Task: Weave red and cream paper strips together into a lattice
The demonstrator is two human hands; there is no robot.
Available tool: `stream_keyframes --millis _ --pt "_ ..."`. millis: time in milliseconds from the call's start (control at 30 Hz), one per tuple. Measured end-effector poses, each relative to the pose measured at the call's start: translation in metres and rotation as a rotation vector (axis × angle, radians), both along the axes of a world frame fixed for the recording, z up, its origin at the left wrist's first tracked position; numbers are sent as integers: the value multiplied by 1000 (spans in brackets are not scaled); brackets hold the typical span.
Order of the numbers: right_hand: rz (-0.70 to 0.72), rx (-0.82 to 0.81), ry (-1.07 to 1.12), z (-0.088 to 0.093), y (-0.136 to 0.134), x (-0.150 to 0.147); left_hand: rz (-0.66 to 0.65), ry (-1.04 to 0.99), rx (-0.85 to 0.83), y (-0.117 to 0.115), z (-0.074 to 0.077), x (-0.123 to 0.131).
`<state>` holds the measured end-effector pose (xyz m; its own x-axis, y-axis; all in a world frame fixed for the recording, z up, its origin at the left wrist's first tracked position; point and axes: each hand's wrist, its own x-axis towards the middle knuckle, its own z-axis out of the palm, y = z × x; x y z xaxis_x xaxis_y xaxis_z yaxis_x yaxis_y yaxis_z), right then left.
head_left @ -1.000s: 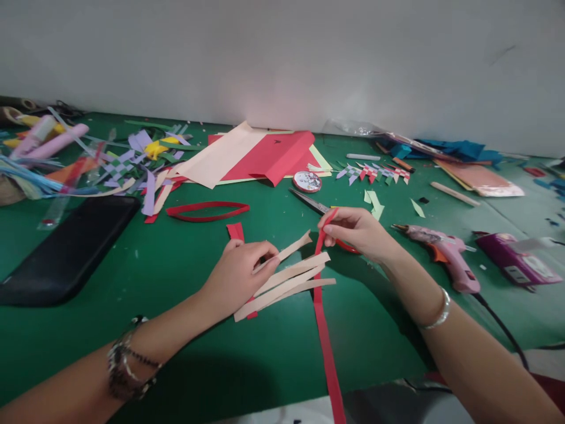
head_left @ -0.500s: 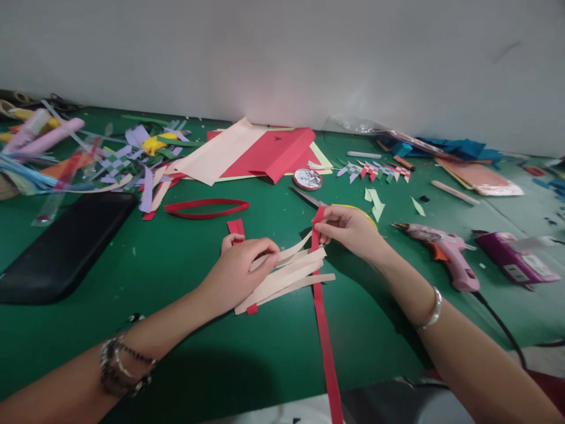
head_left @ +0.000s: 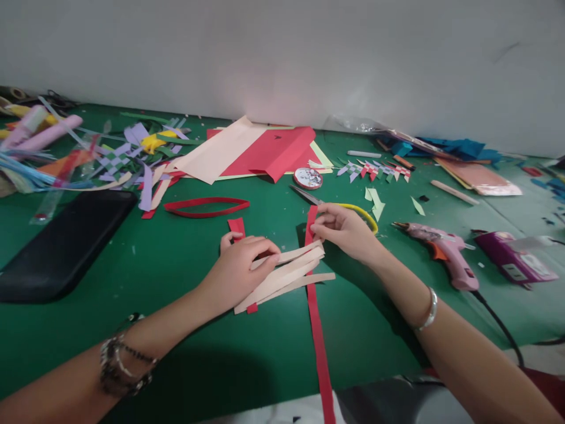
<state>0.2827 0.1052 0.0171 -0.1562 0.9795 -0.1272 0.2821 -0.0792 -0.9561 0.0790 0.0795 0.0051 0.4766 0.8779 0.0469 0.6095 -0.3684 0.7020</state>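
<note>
Several peach paper strips (head_left: 289, 275) lie side by side and slightly fanned out on the green table. My left hand (head_left: 241, 268) rests over their left part, thumb and fingers closed on them. A short red strip (head_left: 237, 227) pokes out above that hand, and a red tip shows below the strips. Between thumb and fingers, my right hand (head_left: 342, 231) pinches the upper end of a long red paper strip (head_left: 318, 335). This strip passes beneath the peach ones, seen above and below them, and hangs over the table's front edge.
Scissors (head_left: 366, 215) with yellow handles lie behind my right hand. A red paper loop (head_left: 206, 207) and a black phone-like slab (head_left: 66, 247) are to the left. On the right are a pink glue gun (head_left: 441, 247) and a purple box (head_left: 514, 259). Paper sheets (head_left: 273, 153) lie behind.
My right hand has shifted the long red strip left, closer to my left hand. The uppermost peach strip, raised near the right fingers before, now lies lower across the red strip. My left hand stays put.
</note>
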Motion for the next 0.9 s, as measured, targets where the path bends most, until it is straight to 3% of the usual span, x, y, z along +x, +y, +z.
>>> stream_keyframes --millis 300,500,667,800,900 --pt "111 -2 32 -9 -2 -11 27 25 106 -1 -3 1" --pt "84 -1 45 -10 -1 -11 19 -63 229 7 10 -26" --pt "92 -1 38 -8 0 -11 -133 168 307 -14 7 -47" --pt "83 -15 62 -9 0 -12 -351 350 303 -28 -3 -46" --pt "70 -26 74 -10 -1 -12 -389 408 314 -27 -7 -43"
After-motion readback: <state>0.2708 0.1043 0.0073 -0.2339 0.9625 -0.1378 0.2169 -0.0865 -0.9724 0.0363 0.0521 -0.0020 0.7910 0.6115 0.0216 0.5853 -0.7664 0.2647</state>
